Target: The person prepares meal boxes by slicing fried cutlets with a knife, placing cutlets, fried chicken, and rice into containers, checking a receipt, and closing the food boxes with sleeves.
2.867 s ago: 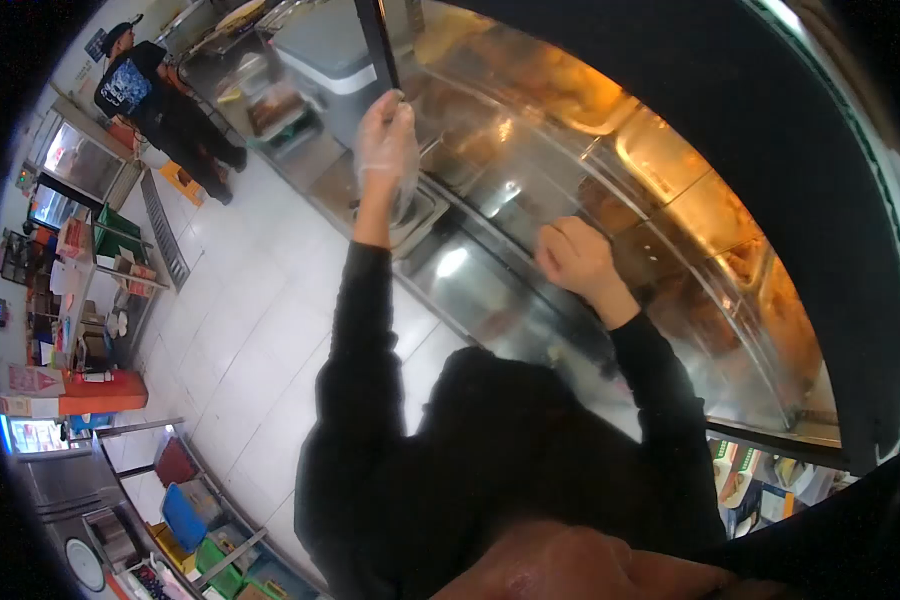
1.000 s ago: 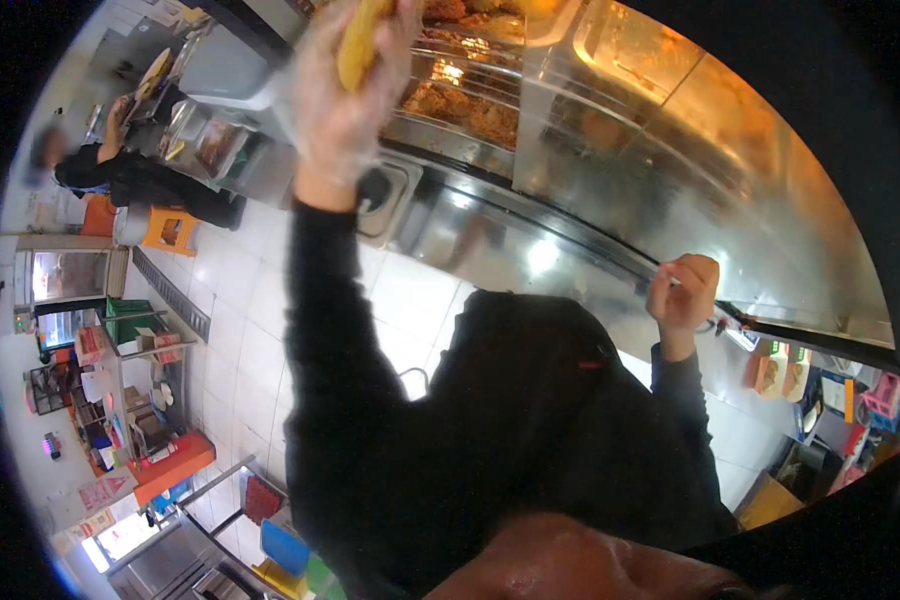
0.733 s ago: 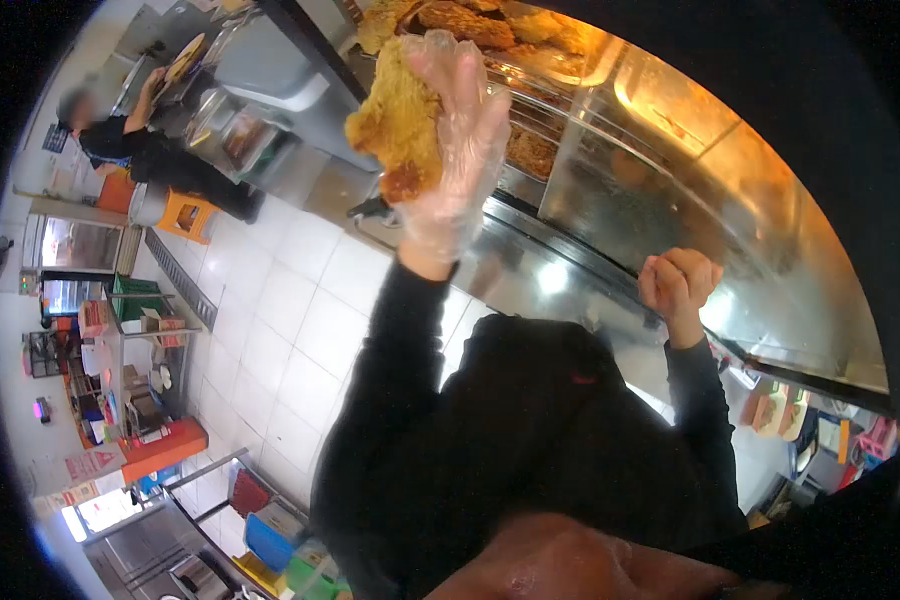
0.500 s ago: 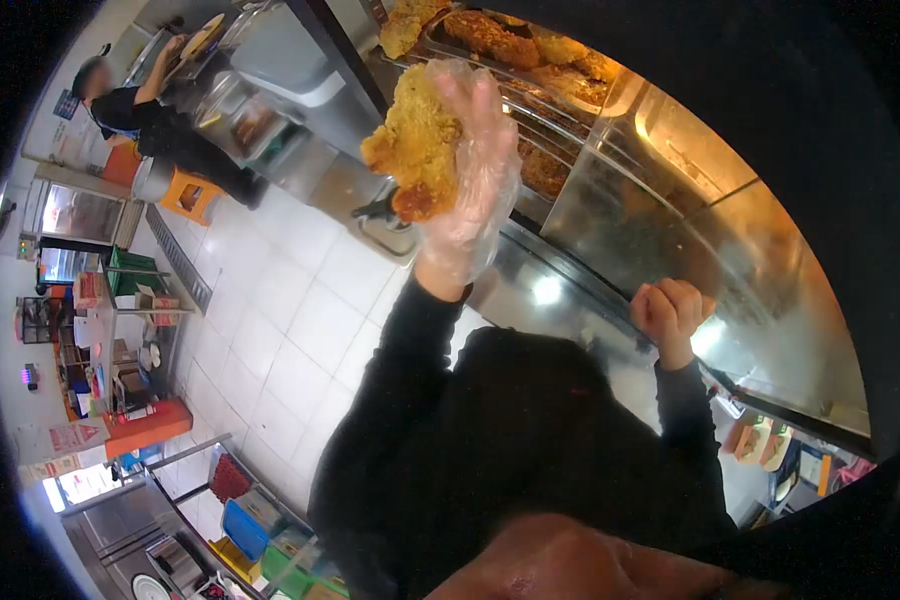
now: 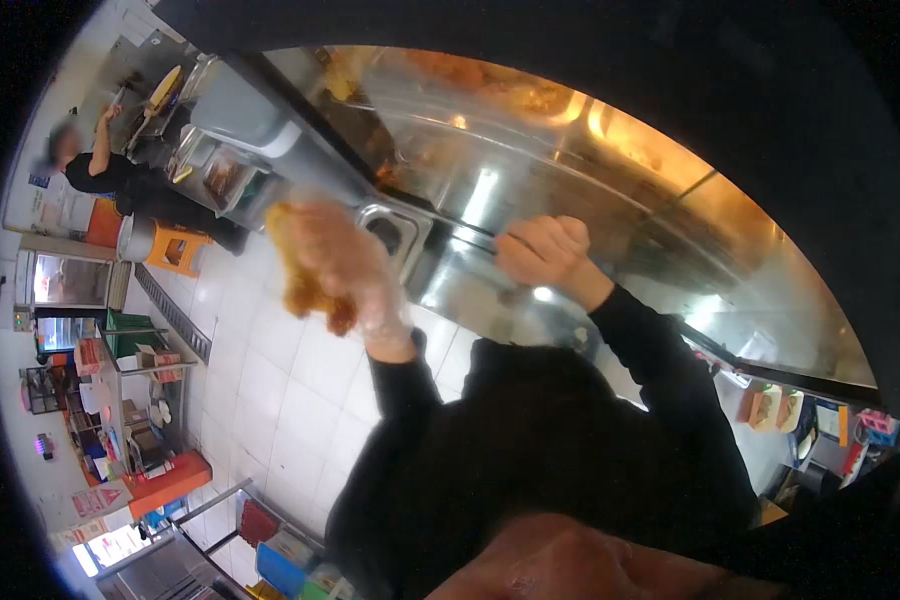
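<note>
My left hand [image 5: 345, 265], in a clear plastic glove and blurred by motion, holds a golden piece of fried chicken [image 5: 305, 270] over the tiled floor. The chicken lies against the palm and fingers, and its lower end sticks out below them. My right hand [image 5: 548, 250] is bare and curled into a fist at the lower edge of the display cabinet's sliding door [image 5: 570, 190]. Its fingertips are hidden. Behind the door, more fried chicken [image 5: 530, 97] shows dimly under warm light.
A metal pan [image 5: 410, 235] sits beside the cabinet, near my left hand. Further left are a grey bin [image 5: 240, 110] and a co-worker [image 5: 120, 175] at a counter, close to an orange stool [image 5: 178, 248]. Shelving [image 5: 150, 365] stands at the far left.
My left hand has carried the chicken away from the cabinet, left and downward. My right hand has moved left along with the sliding door, which now covers the opening to the racks.
</note>
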